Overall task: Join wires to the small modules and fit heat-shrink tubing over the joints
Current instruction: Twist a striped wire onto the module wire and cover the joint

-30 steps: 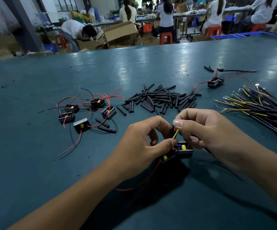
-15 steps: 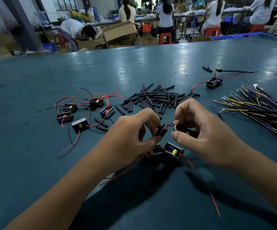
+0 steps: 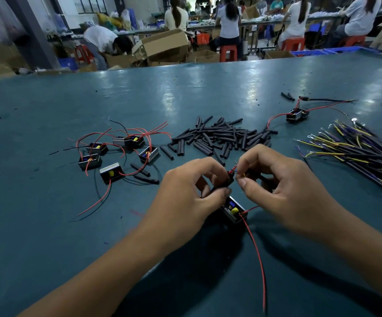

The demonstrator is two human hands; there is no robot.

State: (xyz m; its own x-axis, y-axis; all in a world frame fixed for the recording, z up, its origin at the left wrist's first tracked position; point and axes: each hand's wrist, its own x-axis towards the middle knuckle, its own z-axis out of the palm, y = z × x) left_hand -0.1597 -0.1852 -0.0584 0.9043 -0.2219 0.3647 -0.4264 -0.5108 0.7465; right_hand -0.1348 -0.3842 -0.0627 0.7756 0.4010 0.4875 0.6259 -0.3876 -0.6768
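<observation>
Teal tabletop (image 3: 48, 225) carries the stock in reach, sorted left to right. At ten o'clock of the hands lie unworked modules (image 3: 114, 154) trailing red leads. At centre the left hand (image 3: 185, 197) pinches a black heat-shrink sleeve (image 3: 227, 181), holding it back from the bare wire ends so they can be joined; the module in work (image 3: 232, 210) lies just below. The right hand (image 3: 281, 191) pinches a yellow-cored wire (image 3: 242, 174). Spare tubing pieces (image 3: 222, 138) sit at twelve, the wire bundle (image 3: 357, 154) at two.
</observation>
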